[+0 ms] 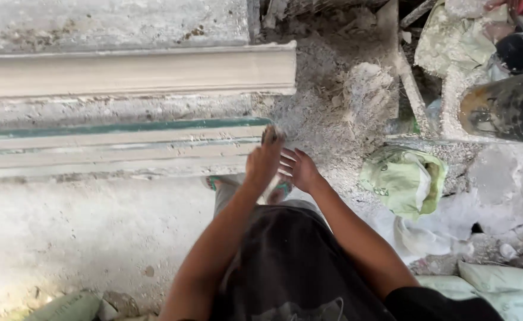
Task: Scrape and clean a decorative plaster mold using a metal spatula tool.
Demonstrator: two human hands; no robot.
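Both hands are empty here; left hand (263, 161) and right hand (299, 168) meet palm to palm with loose fingers, left fingertips caked grey, right by the end of the long moulded plaster strip (119, 148) lying just ahead; I'd say rubbing the mix off is best done away from that strip so crumbs don't land on it; a second cornice length (136, 68) lies beyond; a crumpled green bag (404, 178) and rubble crowd the right side, plus a dark drum (505, 107).
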